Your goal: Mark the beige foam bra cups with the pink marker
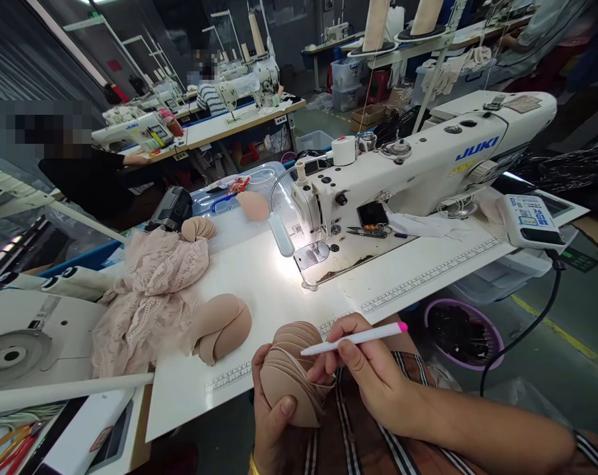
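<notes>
My left hand (274, 412) is wrapped round a stack of beige bra cups (286, 382), its thumb pressed on the front cup. Between the thumb and fingers of my right hand (373, 369) lies a white marker pen (363, 336) with a pink end, its tip pointing left over the stack. Some right fingertips touch the edges of the cups. The stack is held above my lap, at the table's front edge. Another pile of beige cups (224, 326) rests on the table to the left.
A white JUKI sewing machine (418, 158) stands on the white table (274, 290), its lamp lit. Thread snips (365, 232) lie on its bed. Crumpled pink lace (160, 270) covers the left side. A control box (531, 221) sits right. A purple basket (497, 349) is below.
</notes>
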A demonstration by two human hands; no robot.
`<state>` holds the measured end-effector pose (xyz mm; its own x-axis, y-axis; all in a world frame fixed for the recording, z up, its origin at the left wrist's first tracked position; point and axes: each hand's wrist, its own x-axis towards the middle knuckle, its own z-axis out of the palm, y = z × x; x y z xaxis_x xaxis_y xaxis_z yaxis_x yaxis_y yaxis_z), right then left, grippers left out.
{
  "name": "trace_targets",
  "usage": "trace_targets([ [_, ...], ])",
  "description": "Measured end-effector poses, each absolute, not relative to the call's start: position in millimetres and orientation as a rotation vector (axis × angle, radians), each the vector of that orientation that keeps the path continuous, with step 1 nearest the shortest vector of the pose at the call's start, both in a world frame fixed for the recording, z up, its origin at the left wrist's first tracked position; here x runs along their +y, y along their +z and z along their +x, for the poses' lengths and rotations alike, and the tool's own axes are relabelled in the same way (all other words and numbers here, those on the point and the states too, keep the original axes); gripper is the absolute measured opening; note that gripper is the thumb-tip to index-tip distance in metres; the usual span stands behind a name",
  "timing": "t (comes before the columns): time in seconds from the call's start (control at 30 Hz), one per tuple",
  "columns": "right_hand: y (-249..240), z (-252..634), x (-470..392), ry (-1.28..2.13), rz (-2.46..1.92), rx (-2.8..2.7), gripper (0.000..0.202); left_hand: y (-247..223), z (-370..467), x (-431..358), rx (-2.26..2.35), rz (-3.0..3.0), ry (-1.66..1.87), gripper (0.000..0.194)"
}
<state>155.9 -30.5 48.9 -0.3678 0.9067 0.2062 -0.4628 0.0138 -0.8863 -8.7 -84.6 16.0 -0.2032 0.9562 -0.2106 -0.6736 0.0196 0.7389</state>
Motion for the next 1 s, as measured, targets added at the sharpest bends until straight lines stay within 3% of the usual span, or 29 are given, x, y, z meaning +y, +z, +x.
trace_targets([
  [0.63, 58, 153, -32, 1.655, -0.621, -1.199, 0.036, 15, -7, -88, 0.837, 0.436, 1.540, 0.074],
  [1.0, 57, 152, -23, 1.850, -0.593, -1.056, 0.042, 9, -13, -87, 0.799, 0.553, 1.459, 0.076],
])
